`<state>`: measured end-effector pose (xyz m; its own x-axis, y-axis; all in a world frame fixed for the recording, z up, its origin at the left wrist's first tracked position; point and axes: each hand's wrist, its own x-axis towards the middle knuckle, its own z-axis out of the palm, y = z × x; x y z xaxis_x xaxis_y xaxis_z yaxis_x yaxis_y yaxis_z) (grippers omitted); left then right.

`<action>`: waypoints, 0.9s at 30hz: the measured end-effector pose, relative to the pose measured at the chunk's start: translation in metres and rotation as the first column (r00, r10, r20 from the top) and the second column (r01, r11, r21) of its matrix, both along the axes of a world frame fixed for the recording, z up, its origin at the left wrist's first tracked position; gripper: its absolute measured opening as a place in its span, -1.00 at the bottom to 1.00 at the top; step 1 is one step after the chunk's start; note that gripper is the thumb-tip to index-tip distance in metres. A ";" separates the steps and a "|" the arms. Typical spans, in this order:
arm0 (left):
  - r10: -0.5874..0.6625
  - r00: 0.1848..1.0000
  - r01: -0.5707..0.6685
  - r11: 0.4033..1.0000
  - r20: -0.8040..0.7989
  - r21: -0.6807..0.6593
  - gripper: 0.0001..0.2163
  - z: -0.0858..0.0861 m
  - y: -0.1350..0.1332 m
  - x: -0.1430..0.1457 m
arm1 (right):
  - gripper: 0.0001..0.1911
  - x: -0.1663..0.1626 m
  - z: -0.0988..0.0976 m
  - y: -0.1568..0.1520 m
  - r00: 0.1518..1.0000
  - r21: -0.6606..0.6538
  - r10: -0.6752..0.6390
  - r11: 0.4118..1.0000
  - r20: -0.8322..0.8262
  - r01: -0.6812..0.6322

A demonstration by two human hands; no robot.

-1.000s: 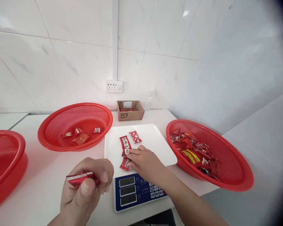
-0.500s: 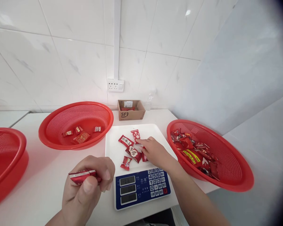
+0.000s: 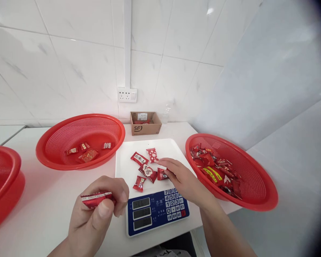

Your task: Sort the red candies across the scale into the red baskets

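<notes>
My left hand [image 3: 100, 210] is closed around a red candy packet [image 3: 96, 198], held low above the white counter in front of the scale. My right hand [image 3: 179, 176] lies on the white scale tray [image 3: 125, 167], fingers stretched toward a small red candy [image 3: 162, 174] that its fingertips touch. Several other red wrapped candies [image 3: 147, 172] are spread on the tray just left of that hand. The scale's blue panel [image 3: 157, 211] with displays and keypad faces me.
A red mesh basket [image 3: 256, 200] on the right holds many red candies. A second red basket [image 3: 77, 128] at the left back holds several candies. A third red basket [image 3: 5, 167] is at the far left edge. A small cardboard box [image 3: 146, 125] stands by the tiled wall.
My right hand has moved from the tray's near edge toward its right side, spreading the candies apart. My left hand has kept hold of its packet and barely moved.
</notes>
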<state>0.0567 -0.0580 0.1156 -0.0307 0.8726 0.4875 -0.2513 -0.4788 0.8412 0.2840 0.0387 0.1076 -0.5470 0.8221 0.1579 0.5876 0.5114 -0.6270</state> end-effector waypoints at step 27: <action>0.106 0.945 -0.138 0.987 -0.310 -0.084 -0.81 0.010 0.017 0.003 | -0.62 0.023 -0.016 -0.034 0.967 -0.225 -0.197 0.961 -0.163 0.158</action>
